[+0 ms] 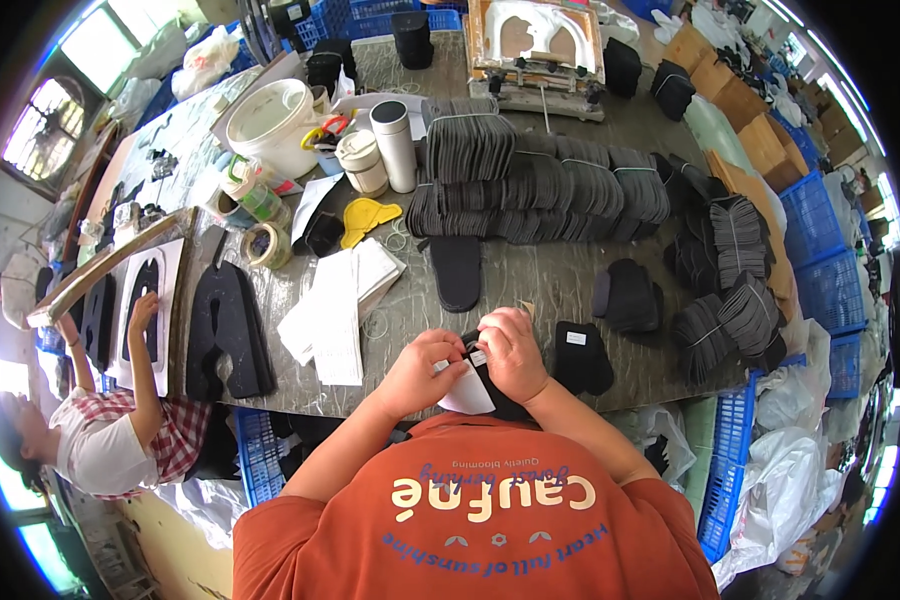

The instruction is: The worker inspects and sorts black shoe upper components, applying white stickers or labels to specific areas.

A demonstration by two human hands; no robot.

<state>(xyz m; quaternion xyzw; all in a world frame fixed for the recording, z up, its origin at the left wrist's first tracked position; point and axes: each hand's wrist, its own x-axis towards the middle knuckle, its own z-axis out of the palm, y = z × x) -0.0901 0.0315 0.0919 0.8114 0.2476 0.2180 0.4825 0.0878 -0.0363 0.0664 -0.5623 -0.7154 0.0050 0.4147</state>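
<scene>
My left hand [417,372] and my right hand [511,350] meet at the near edge of the grey table [530,275]. Between them they hold a black shoe piece [492,385]. My left hand also pinches a white sheet of paper [466,393] under it. My right hand's fingers press a small white label [478,356] on the black piece. A black piece with a white label [581,356] lies just right of my right hand. A single black insole [456,271] lies beyond my hands.
Bundles of black insoles [530,180] fill the table's middle and right. A stack of white sheets [337,300] lies at my left. Tape rolls [266,244], cups, a steel flask [397,145] and a white bucket [270,125] stand far left. Another person [120,430] works at the left. Blue crates [820,260] line the right.
</scene>
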